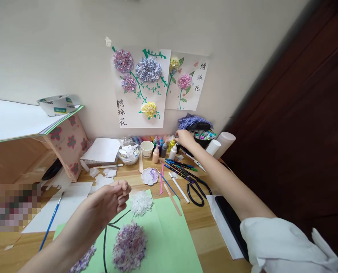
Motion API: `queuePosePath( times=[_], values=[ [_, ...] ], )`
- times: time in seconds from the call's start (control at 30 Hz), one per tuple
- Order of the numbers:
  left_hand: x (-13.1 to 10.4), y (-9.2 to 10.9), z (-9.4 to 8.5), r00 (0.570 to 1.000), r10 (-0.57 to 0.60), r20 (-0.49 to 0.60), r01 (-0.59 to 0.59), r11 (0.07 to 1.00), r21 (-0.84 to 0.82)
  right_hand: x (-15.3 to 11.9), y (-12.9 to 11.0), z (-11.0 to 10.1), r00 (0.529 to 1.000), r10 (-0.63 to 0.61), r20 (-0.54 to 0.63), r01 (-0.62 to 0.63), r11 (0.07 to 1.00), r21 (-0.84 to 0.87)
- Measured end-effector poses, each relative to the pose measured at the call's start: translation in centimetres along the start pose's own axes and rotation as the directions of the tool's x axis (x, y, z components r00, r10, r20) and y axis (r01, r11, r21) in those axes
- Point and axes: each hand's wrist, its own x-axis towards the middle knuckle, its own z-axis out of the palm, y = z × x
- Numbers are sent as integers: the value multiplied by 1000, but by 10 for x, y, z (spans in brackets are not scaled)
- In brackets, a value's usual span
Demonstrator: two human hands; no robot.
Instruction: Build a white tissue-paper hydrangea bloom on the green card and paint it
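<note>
1. Left of our left fingers, a blue brush (pixel 51 220) is lying partly over white paper (pixel 33 223).
2. Just beyond our left fingers, torn white scraps (pixel 104 180) are lying on the wooden table (pixel 207 235), and a bowl of paper bits (pixel 129 154) is sitting farther back.
3. Our left hand (pixel 107 203) is hovering over the green sheet (pixel 171 235), its fingers curling narrowly inward; we cannot tell whether they are fully closing or holding anything.
4. Nearer to us than those fingers, a purple paper flower (pixel 129 246) is resting on the green sheet beside a dark stem (pixel 104 246).
5. Just right of and below those fingers, a white paper flower (pixel 141 203) is resting near the sheet's far edge.
6. Between our two hands, a paper cup (pixel 147 149) is standing behind a flower-shaped palette (pixel 149 176).
7. Our right hand (pixel 186 139) is reaching to the back, fingers bending down; we cannot tell whether they are gripping anything.
8. Just left of and below those fingers, a yellow bottle (pixel 171 145) is standing, with a white bottle (pixel 173 152) nearer to us.
9. Nearer to us than the right fingers, black-handled scissors (pixel 195 193) are lying among pens.
</note>
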Motion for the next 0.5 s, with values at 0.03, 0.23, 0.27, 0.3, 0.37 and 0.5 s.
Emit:
queuePosePath(
  times=[0.03,0.23,0.27,0.3,0.37,0.5],
  values=[
    [5,0,0,1000,3,-24,-3,1000,0,5,-2,4,999,-3,38,4,1000,-20],
    [35,0,-9,1000,13,-18,-11,992,127,15,-14,12,989,-29,147,42,996,-82],
    [38,1,-10,999,33,-7,-32,984,177,16,-14,8,989,-34,142,47,995,-84],
    [40,2,-10,998,58,5,-58,969,241,16,-15,3,991,-38,130,50,995,-86],
    [43,2,-9,992,126,27,-125,899,419,12,-17,-12,996,-44,81,51,995,-83],
    [47,-4,1,931,347,112,-289,514,807,-19,-26,-55,993,-68,-93,63,996,-55]
  ],
)
